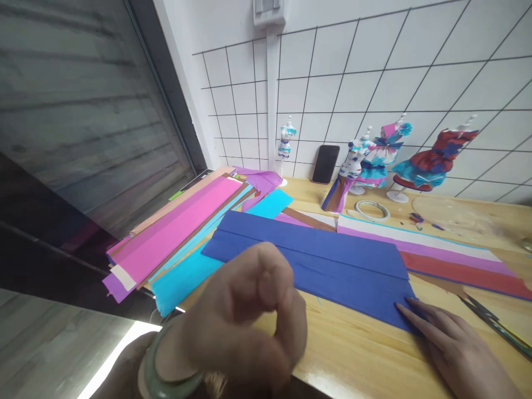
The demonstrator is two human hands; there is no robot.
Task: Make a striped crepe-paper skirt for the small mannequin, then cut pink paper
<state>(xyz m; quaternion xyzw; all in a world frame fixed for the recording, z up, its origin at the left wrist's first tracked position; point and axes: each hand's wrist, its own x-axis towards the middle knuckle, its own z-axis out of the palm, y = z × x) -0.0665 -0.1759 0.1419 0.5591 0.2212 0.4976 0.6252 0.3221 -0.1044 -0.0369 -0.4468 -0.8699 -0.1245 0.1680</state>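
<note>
1. In the head view, the blue sheet [311, 249] lay on the desk [353, 343], its left end over turquoise paper [183, 280].

2. The right hand [463, 346] rested on the sheet's right end, its visible fingers slightly apart. The left hand [249, 316] was raised before the sheet (blurred, and nearest the camera), its fingers curled into a loop; whether they pinched anything, I could not tell.

3. The sheet's left end looked unheld, so a tug from the right could have skewed it or dragged the turquoise paper along.

4. A line ran along its length; uneven pressure might have set stray wrinkles beside it.

5. The scissors [499, 324] lay just beside the right hand, so a careless sideways sweep risked knocking them or brushing the blades.

6. The easiest room was on the near side, though the desk's front edge limited it. The pile [178, 227] crowded the left; strips [455, 257] and dress forms [432, 160] hemmed in the far side.
</note>
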